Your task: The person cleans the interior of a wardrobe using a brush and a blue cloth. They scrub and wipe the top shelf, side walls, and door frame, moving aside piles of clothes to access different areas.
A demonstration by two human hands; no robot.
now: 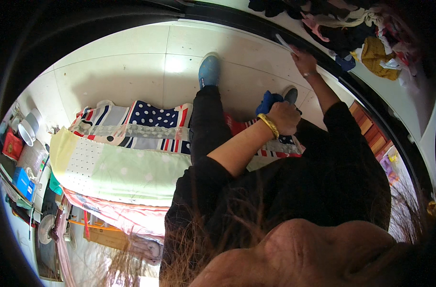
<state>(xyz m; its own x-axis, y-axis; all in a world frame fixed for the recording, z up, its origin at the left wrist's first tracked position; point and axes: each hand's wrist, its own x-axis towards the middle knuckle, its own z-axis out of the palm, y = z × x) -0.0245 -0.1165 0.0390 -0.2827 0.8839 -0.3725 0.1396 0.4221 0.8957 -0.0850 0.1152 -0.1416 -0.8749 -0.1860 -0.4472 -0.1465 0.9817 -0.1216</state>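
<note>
My left hand (284, 116), with a gold bracelet at the wrist, is closed on a bunched blue cloth (268, 102) in front of my body. Farther out to the right, my right hand (305, 62) holds a thin, pale, flat object (285, 43) by one end, beside a long black edge (254, 32). What that object is, I cannot tell. My shoes stand on the floor below, the left one a blue shoe (209, 71) and the other a darker shoe (290, 95) partly behind the cloth.
A bed or couch with a patterned cover (157, 116) and a pale green cloth (139, 172) lies to my left and behind. Piled clothes (376, 46) fill the upper right. At the far left are a white basin (27, 131), a blue box (23, 183) and a fan (46, 229).
</note>
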